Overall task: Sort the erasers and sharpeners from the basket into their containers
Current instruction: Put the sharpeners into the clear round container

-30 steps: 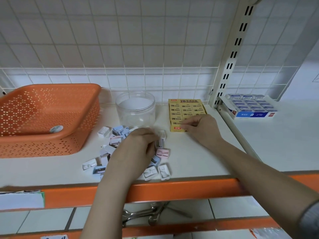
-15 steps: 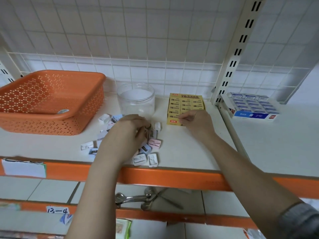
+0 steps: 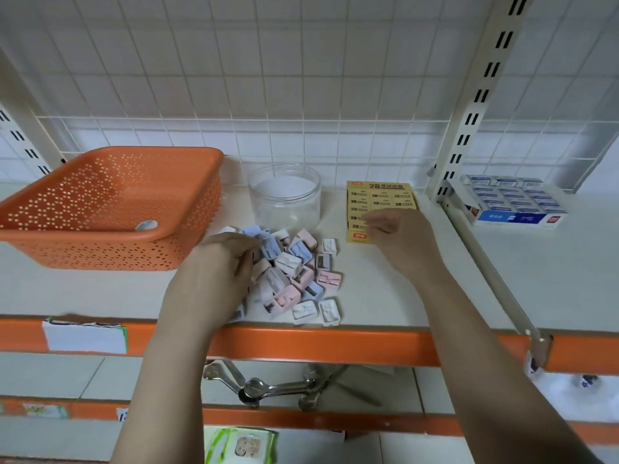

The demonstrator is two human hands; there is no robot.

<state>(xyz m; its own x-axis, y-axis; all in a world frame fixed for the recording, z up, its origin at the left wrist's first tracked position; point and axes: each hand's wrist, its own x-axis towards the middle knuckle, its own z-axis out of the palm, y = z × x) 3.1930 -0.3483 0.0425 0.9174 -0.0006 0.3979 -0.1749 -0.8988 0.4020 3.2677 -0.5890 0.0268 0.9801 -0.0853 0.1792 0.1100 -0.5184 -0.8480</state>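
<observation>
My left hand (image 3: 214, 272) rests at the left edge of the heap of sharpeners (image 3: 294, 276) on the shelf (image 3: 100, 296), its fingers curled down into the pile; whether they pinch a piece I cannot tell, since the tips are hidden behind my knuckles. The heap lies just in front of the clear jar (image 3: 284, 195) and right of the orange basket (image 3: 110, 202). I count roughly twenty small sharpeners in white, pink and pale blue, though those under my hand are hidden, so the count is loose.

My right hand (image 3: 398, 236) sits over the near end of the yellow eraser box (image 3: 380, 199), fingers bent inward and touching the box's front rows; if an eraser is pinched there, it does not show. One yellow box, one jar, one basket. Inside the basket one small round white thing (image 3: 146, 225) lies near the front wall.

On the next shelf bay to the right stands one blue-and-white eraser box (image 3: 512, 202), well apart from both hands.
</observation>
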